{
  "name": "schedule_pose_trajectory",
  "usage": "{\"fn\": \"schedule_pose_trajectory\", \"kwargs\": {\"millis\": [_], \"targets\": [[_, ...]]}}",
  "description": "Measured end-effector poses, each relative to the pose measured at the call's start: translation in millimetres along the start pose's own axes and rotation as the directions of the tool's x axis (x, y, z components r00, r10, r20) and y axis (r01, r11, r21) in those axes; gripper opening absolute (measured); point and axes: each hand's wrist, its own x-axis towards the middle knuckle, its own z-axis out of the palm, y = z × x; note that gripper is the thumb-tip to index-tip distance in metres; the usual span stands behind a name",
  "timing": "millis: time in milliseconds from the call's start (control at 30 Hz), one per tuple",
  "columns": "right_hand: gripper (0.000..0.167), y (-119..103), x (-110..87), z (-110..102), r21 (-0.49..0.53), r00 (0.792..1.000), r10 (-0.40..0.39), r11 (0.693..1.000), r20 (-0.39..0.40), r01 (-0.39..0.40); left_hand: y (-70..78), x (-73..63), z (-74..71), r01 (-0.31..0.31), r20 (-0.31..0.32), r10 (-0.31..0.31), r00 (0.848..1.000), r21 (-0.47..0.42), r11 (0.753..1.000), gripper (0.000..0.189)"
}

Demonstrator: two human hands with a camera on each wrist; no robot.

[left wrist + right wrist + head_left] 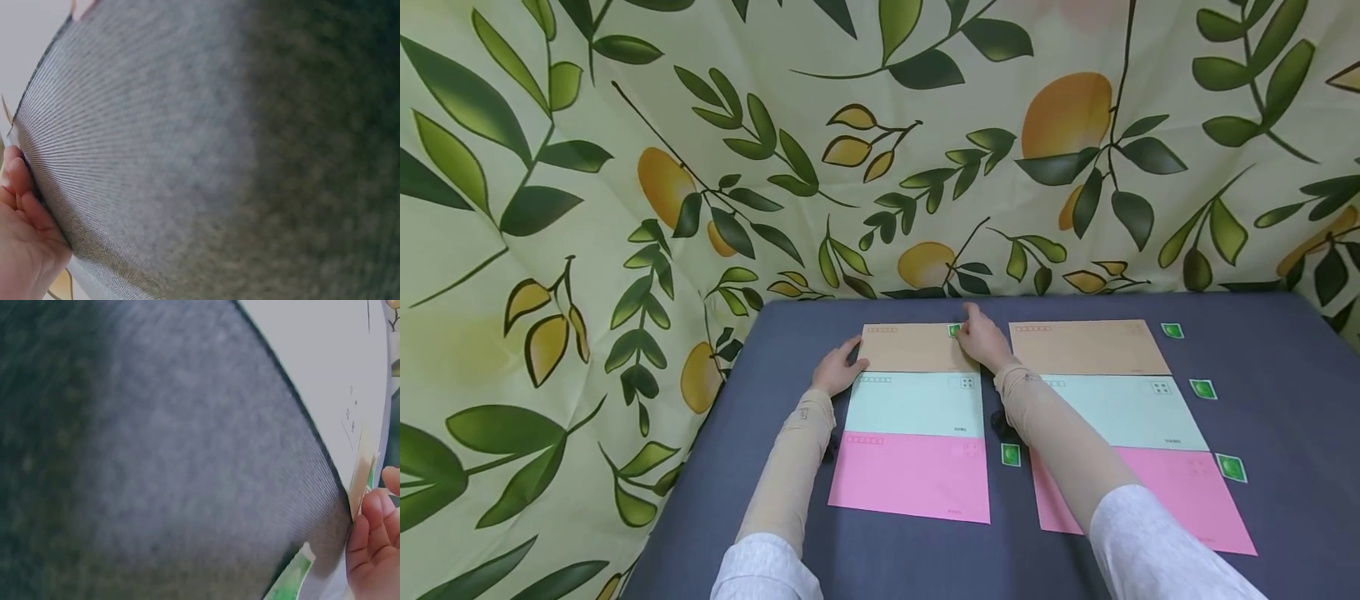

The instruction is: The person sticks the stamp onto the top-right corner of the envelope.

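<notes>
In the head view, the left hand (837, 368) rests at the left edge of a tan envelope (910, 346), thumb and fingers apart. The right hand (987, 340) is at that envelope's upper right corner, with its thumb and fingertips at the edge of a small green stamp (953, 331), which they appear to pinch. In the right wrist view, the stamp (372, 472) shows beside the thumb; the grip is partly hidden. Below the tan envelope lie a light blue envelope (913, 404) and a pink envelope (910, 475). The left wrist view shows curled fingers (22, 178) low over the cloth.
Right of these lies a second column of tan (1086, 346), light blue (1127, 408) and pink envelopes (1165, 492), partly covered by the right forearm. Several green stamps (1202, 389) lie beside the envelopes on the dark table (1285, 350). A leaf-patterned cloth (955, 108) hangs behind.
</notes>
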Motion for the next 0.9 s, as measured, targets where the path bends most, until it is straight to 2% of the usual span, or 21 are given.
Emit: {"fn": "schedule_pose_trajectory", "kwargs": {"millis": [167,333,467,567,667,767,900], "targets": [[0.055,-1,-0.3,-5,0.059,1.000,0.015,0.998,0.001,-0.015,0.5,-0.2,-2.3,-0.014,0.004,0.014,1.000,0.005,1.000,0.057],[0.055,-4,-5.5,-12,0.136,0.999,0.029,0.990,0.018,-0.031,-1.0,0.1,-3.6,-0.026,0.007,0.027,1.000,-0.054,0.998,0.058],[0.052,-3,-11.2,-21,0.157,1.000,0.004,0.988,0.015,-0.006,0.6,0.0,-3.3,-0.031,-0.011,0.030,0.999,-0.084,0.996,0.059],[0.048,-2,-16.2,-29,0.175,1.000,-0.015,0.984,0.002,0.014,4.6,-2.3,-3.2,-0.047,-0.029,0.045,0.999,-0.060,0.997,0.057],[0.046,1,-23.3,-39,0.189,1.000,-0.019,0.982,-0.007,0.020,10.3,-5.7,-2.5,-0.091,-0.050,0.092,0.995,0.023,0.996,0.054],[0.047,5,-32.4,-49,0.183,0.999,-0.030,0.983,-0.021,0.033,17.6,-8.5,-1.7,-0.160,-0.090,0.171,0.981,0.115,0.980,0.050],[0.050,14,-45.1,-64,0.177,0.998,-0.039,0.983,-0.051,0.047,30.8,-9.3,0.8,-0.229,-0.136,0.246,0.960,0.132,0.964,0.044]]}}
